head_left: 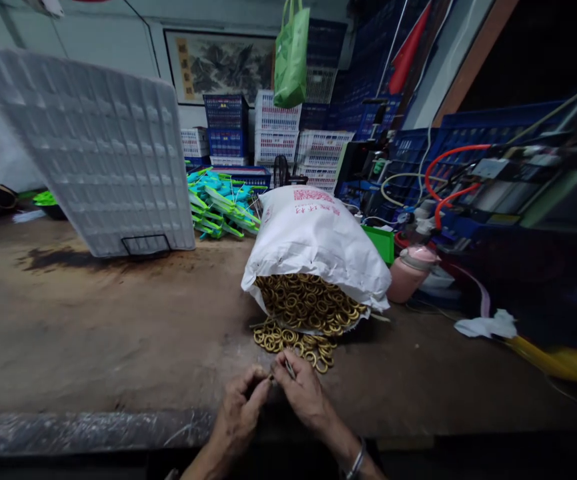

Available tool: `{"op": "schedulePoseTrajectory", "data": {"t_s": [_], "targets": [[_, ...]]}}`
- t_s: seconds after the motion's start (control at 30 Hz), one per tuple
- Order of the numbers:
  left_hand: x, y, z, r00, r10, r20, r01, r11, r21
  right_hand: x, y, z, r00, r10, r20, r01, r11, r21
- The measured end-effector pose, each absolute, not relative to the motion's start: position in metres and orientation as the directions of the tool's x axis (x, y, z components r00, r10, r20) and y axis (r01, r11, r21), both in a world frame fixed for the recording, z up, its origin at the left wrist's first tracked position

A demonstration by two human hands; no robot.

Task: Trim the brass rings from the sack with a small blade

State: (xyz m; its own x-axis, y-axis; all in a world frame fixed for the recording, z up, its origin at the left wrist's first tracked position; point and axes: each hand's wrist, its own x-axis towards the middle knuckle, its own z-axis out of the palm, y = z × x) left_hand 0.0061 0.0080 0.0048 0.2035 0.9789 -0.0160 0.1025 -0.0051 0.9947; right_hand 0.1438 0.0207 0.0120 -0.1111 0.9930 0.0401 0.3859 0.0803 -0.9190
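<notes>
A white sack (318, 240) lies on its side on the brown worktable (93, 333), and brass rings (308, 310) spill out of its open mouth into a small heap. Just in front of the heap my two hands meet near the table's front edge. My left hand (238, 417) is pinched shut, fingertips against those of my right hand. A thin metal piece sticks up between the closed fingers of my right hand (305, 393). What my left fingers pinch is too small to make out.
A white moulded tray (98, 143) leans upright at the back left. Green and blue plastic parts (221, 203) are piled behind the sack. A pink bottle (411, 270), red hoses and machinery stand at the right, stacked crates at the back.
</notes>
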Motion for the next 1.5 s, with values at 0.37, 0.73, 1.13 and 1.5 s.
{"op": "schedulePoseTrajectory", "data": {"t_s": [0.37, 0.73, 1.13, 1.5], "targets": [[0.005, 0.002, -0.006, 0.398, 0.859, -0.323, -0.229, 0.434, 0.871, 0.138, 0.016, 0.001, -0.133, 0.991, -0.027, 0.362, 0.023, -0.932], [0.005, 0.008, -0.014, 0.358, 0.893, -0.272, -0.298, 0.385, 0.874, 0.155, 0.012, -0.016, -0.172, 0.984, 0.036, 0.655, 0.142, -0.742], [0.007, 0.009, -0.015, 0.334, 0.915, -0.225, -0.139, 0.284, 0.949, 0.151, 0.008, -0.01, -0.227, 0.973, -0.045, 0.755, 0.147, -0.639], [0.004, 0.003, -0.002, 0.327, 0.906, -0.269, -0.114, 0.321, 0.94, 0.151, 0.012, -0.009, -0.229, 0.964, -0.133, 0.865, 0.139, -0.483]]}}
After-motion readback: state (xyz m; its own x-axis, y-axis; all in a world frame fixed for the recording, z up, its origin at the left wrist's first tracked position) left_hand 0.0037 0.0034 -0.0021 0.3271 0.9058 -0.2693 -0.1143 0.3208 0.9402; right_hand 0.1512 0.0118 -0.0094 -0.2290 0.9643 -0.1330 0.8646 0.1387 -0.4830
